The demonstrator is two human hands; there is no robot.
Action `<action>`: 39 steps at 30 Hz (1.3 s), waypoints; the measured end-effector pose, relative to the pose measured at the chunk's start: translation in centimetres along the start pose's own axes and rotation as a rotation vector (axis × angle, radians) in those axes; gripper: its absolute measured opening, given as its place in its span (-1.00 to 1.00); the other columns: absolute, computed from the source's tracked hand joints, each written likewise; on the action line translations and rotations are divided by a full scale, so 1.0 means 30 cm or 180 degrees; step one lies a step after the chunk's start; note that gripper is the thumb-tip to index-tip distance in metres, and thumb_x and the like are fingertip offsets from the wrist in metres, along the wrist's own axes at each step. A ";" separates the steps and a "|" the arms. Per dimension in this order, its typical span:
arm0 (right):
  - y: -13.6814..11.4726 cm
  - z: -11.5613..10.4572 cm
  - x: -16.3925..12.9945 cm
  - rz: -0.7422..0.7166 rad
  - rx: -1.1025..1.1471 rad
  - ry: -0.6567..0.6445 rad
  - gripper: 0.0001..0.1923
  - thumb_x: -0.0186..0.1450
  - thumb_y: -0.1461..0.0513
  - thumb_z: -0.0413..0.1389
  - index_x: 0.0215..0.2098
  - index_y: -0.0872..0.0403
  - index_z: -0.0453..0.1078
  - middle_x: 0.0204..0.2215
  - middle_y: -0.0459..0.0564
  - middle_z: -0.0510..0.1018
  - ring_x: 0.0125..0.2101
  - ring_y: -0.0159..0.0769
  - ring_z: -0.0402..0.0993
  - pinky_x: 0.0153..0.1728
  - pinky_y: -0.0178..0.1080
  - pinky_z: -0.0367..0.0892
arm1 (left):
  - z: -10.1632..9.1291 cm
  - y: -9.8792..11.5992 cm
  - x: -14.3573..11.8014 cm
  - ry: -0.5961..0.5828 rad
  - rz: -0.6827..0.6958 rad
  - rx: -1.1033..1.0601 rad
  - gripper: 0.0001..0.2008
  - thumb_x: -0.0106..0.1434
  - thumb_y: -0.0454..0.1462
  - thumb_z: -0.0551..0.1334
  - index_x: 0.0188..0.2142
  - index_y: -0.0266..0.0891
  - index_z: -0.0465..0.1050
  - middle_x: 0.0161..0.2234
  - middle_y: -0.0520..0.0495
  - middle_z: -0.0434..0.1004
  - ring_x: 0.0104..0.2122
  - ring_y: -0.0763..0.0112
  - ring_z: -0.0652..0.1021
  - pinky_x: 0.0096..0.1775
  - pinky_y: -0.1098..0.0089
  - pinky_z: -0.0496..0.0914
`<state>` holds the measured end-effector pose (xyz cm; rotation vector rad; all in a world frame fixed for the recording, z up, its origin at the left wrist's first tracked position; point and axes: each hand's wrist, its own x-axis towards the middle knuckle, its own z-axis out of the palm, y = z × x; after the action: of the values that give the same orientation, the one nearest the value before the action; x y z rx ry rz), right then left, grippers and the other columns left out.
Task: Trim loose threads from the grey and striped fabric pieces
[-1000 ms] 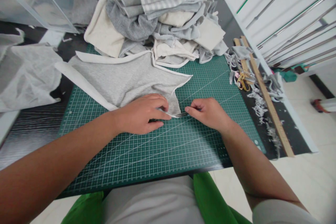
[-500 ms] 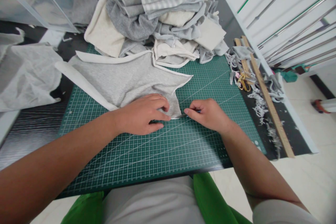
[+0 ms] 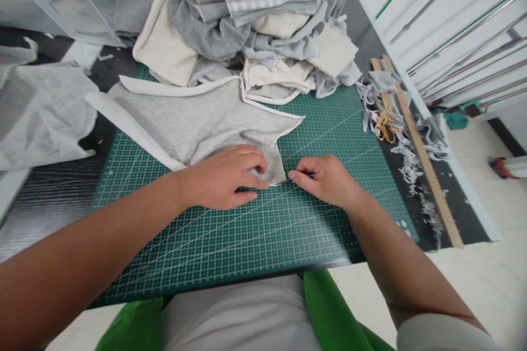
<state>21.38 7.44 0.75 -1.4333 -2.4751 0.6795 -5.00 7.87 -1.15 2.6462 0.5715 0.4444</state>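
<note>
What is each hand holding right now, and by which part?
The right hand pinches a small metal tool by its rear end. The left hand presses down the grey fabric piece near its lower corner.

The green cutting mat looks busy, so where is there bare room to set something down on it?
Bare patches of the cutting mat: the near strip between both forearms and the table's front edge, and the right part between the right hand and the wooden ruler. Crowded: the grey fabric piece under the left hand, the fabric pile behind, and scraps by the ruler.
</note>
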 end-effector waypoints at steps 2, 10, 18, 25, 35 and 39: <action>-0.001 -0.001 0.000 -0.0009 0.0001 -0.0021 -0.68 0.29 0.07 0.07 -0.54 0.07 0.40 -0.63 -0.12 0.46 -0.58 -0.43 0.30 -0.50 -0.32 0.08 | 0.001 -0.001 0.000 -0.0016 0.0008 0.0015 -0.74 0.22 -0.20 0.26 -0.07 -0.06 0.52 -0.04 -0.11 0.40 -0.01 0.17 0.39 0.06 0.06 0.29; 0.000 0.004 -0.002 -0.0064 -0.0017 -0.0012 -0.67 0.30 0.07 0.06 -0.54 0.07 0.39 -0.63 -0.12 0.44 -0.59 -0.43 0.29 -0.50 -0.31 0.07 | 0.000 0.002 0.001 -0.0094 -0.0009 0.0021 -0.75 0.23 -0.21 0.26 -0.08 -0.07 0.54 -0.04 -0.11 0.38 0.00 0.17 0.37 0.08 0.07 0.27; -0.012 0.006 -0.004 -0.0031 -0.0078 -0.0060 -0.66 0.32 0.06 0.05 -0.51 0.08 0.41 -0.63 -0.12 0.44 -0.58 -0.43 0.30 -0.49 -0.31 0.04 | 0.001 0.000 -0.001 -0.0092 -0.0017 -0.0003 -0.75 0.22 -0.22 0.26 -0.09 -0.06 0.54 -0.03 -0.10 0.38 0.01 0.18 0.37 0.09 0.08 0.26; -0.020 0.019 -0.004 -0.0099 -0.0173 -0.0028 -0.63 0.33 0.04 0.03 -0.52 0.08 0.40 -0.65 -0.13 0.41 -0.60 -0.45 0.28 -0.50 -0.32 0.02 | -0.004 0.004 0.003 -0.0112 -0.0024 -0.0026 -0.76 0.23 -0.24 0.25 -0.09 -0.06 0.54 -0.03 -0.10 0.37 0.02 0.20 0.37 0.10 0.08 0.25; -0.022 0.018 -0.004 -0.0075 -0.0162 -0.0003 -0.62 0.34 0.05 0.02 -0.53 0.08 0.37 -0.66 -0.15 0.38 -0.61 -0.46 0.26 -0.50 -0.32 0.01 | -0.004 0.007 0.007 -0.0084 0.0011 -0.0040 -0.77 0.25 -0.22 0.23 -0.10 -0.07 0.55 -0.04 -0.11 0.38 -0.01 0.21 0.38 0.08 0.10 0.27; -0.018 0.016 -0.005 0.0022 -0.0166 0.0019 -0.63 0.33 0.05 0.03 -0.53 0.08 0.37 -0.66 -0.15 0.37 -0.60 -0.46 0.26 -0.50 -0.31 0.01 | -0.002 0.004 0.005 -0.0080 0.0027 -0.0056 -0.76 0.25 -0.24 0.24 -0.09 -0.06 0.54 -0.03 -0.10 0.38 0.00 0.21 0.38 0.09 0.10 0.26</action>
<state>20.85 6.93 0.60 -1.4605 -2.5023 0.6154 -4.84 7.85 -1.02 2.6345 0.5465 0.4164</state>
